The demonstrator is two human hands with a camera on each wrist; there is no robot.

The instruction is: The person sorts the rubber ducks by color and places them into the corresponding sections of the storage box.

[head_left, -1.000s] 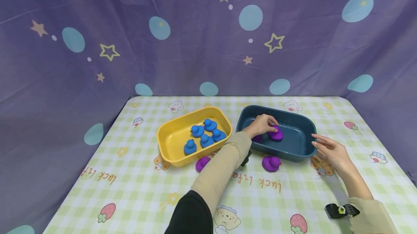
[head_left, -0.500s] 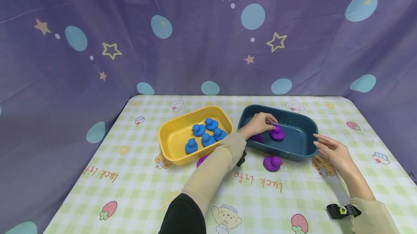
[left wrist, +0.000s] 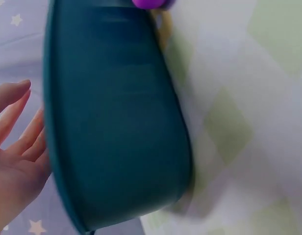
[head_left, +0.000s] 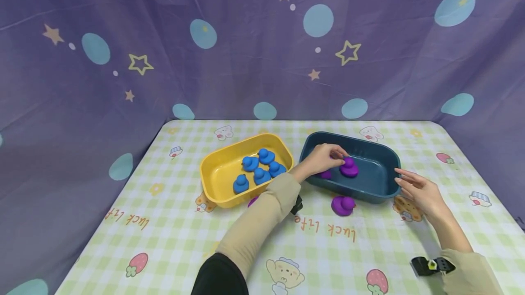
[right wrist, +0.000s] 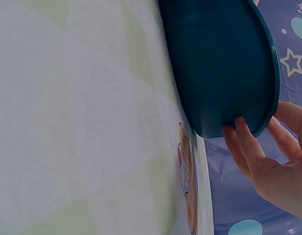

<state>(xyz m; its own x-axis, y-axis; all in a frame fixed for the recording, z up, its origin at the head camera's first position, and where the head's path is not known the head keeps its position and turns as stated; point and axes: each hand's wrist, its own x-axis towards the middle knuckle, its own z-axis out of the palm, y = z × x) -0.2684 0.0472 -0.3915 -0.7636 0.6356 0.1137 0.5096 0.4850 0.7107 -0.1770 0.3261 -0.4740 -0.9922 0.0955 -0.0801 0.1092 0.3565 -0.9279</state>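
Note:
Over the dark teal tub [head_left: 373,190], my left hand [head_left: 321,159] has its fingertips right beside a purple rubber duck [head_left: 349,168] sitting inside. A second purple duck in the tub [head_left: 326,175] is partly hidden below that hand. In the left wrist view, the left hand [left wrist: 18,152] appears beyond the tub's rim with its fingers loosely extended. My right hand [head_left: 422,194] touches the tub's right end with extended fingers; the right wrist view shows its fingertips [right wrist: 240,122] against the end wall. On the cloth before the tub sits another purple duck [head_left: 342,205].
Left of the teal tub stands a yellow tub [head_left: 213,181] with several blue ducks [head_left: 261,176]. A purple duck [head_left: 253,201] in front of it is mostly covered by my left sleeve. A checked cloth [head_left: 172,240] covers the table, with a patterned purple curtain [head_left: 246,80] behind.
The left hand has let go of the purple duck, now upright in the teal tub, and drawn slightly back left. The left forearm has shifted left. The right hand stays at the tub's end.

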